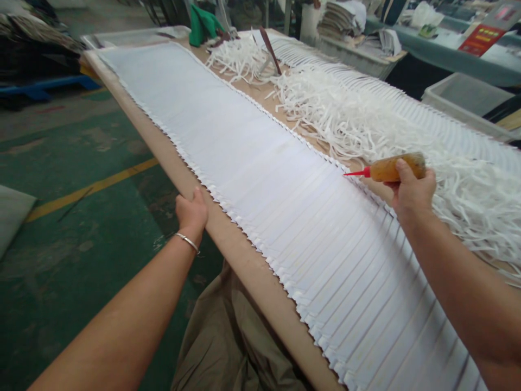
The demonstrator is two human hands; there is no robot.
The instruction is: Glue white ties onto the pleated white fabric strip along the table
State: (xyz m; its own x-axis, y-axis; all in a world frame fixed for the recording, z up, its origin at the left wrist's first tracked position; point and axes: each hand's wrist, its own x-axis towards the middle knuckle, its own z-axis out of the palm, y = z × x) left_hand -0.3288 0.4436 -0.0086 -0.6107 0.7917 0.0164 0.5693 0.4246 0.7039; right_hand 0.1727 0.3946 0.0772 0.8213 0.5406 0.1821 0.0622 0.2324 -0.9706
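Observation:
My right hand (415, 187) is wrapped round a glue bottle (393, 167) with amber contents and a red nozzle. The bottle lies nearly level, its nozzle tip pointing left over the far edge of a long row of overlapping white pieces (260, 163). Whether the tip touches them I cannot tell. My left hand (192, 213), a silver bangle at its wrist, grips the near edge of the brown tabletop (240, 255), thumb on top and the other fingers hidden below. The white pieces run the table's length, packed tightly at the far left and fanned wider toward me.
A heap of loose white strips (350, 119) lies beyond the row, with a brown-handled tool (271, 50) standing among them. Another fanned white row (366, 81) runs behind. A green cloth (203, 26) is at the table's far end; a translucent bin (468, 98) stands at right.

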